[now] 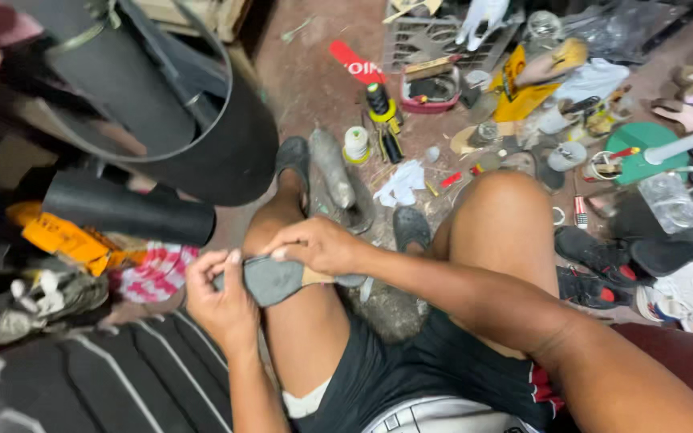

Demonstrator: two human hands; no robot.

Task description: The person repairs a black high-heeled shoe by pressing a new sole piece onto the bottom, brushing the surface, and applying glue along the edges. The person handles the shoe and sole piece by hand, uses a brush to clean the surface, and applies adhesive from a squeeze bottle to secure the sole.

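Note:
A flat grey shoe sole (pixel 276 281) with a tan edge lies across my left knee. My left hand (pixel 216 301) pinches its left end with thumb and fingers. From above, my right hand (pixel 318 244) presses down on the sole, fingers curled over its top edge. I am seated, both bare knees in view, feet in dark sandals on the floor.
Big rolls of black rubber sheet (pixel 170 104) fill the upper left. A metal shoe last stand (pixel 338 180) stands between my feet. Glue pots, thread spool (pixel 356 144), tools, a green lid (pixel 643 152) and black shoes (pixel 603 256) litter the floor to the right.

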